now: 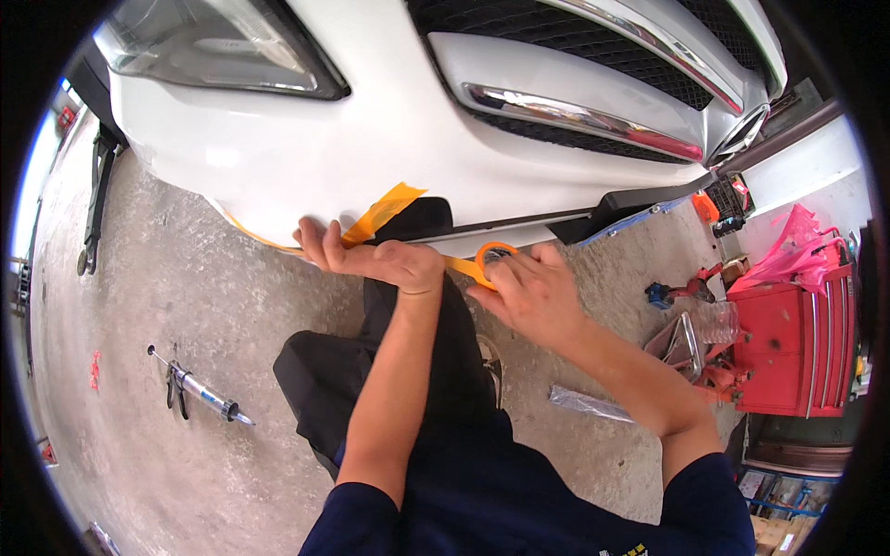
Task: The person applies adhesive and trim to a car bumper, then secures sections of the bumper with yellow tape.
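Note:
A white car bumper [334,148] spans the upper part of the view, with orange masking tape [252,232] running along its lower edge at the left. A short loose-ended strip of orange tape [384,213] slants up over the bumper beside a black opening. My left hand [375,261] lies along the lower edge, fingers stretched to the left and touching the bumper at the tape; it grips nothing I can see. Closed round an orange roll of masking tape [498,248], my right hand [536,295] is just right of my left wrist. A tape length [459,266] runs from the roll toward that wrist.
A caulking gun [199,389] lies on the concrete floor at left. Clear plastic wrapping [589,403] is on the floor at right. Beyond stand a red tool cabinet [788,347] with pink plastic [797,255] on top and a metal-framed object [681,347]. A black lift arm [97,195] is far left.

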### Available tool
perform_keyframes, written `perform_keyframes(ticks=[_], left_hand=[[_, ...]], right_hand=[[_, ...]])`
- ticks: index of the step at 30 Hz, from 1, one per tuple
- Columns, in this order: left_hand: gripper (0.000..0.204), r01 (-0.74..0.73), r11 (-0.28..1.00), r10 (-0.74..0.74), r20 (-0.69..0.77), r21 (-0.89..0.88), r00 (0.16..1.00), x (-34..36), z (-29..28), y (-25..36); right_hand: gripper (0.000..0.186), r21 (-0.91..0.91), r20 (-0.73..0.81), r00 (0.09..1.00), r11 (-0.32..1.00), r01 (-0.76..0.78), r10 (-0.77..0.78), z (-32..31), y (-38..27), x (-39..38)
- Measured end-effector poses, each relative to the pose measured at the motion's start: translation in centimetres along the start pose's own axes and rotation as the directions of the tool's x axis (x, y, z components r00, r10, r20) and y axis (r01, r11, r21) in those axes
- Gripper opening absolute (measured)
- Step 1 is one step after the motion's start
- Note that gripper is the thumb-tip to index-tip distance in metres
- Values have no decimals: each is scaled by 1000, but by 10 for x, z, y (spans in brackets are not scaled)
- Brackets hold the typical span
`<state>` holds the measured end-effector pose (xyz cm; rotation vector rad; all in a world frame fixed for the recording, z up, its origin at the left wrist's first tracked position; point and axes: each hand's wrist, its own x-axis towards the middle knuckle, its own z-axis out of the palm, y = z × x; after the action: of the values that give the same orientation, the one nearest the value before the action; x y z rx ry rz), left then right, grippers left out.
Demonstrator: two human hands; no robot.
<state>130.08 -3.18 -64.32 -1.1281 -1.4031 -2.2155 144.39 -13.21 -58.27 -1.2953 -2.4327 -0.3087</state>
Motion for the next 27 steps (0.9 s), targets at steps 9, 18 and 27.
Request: perform_keyframes(ticks=[9,18,27], left_hand=[[52,115,985,-130,-113,-129,985,-7,9,-1],[55,96,995,-99,-169,-25,981,-25,19,20],[51,-109,994,111,-244,20,963,-34,28,11]], right_hand=[[29,51,110,982,988,148,-153,-23,49,-7],[31,-190,42,982,963,191,-186,-34,60,-5],[28,-196,-38,987,969,148,-158,-37,65,4]])
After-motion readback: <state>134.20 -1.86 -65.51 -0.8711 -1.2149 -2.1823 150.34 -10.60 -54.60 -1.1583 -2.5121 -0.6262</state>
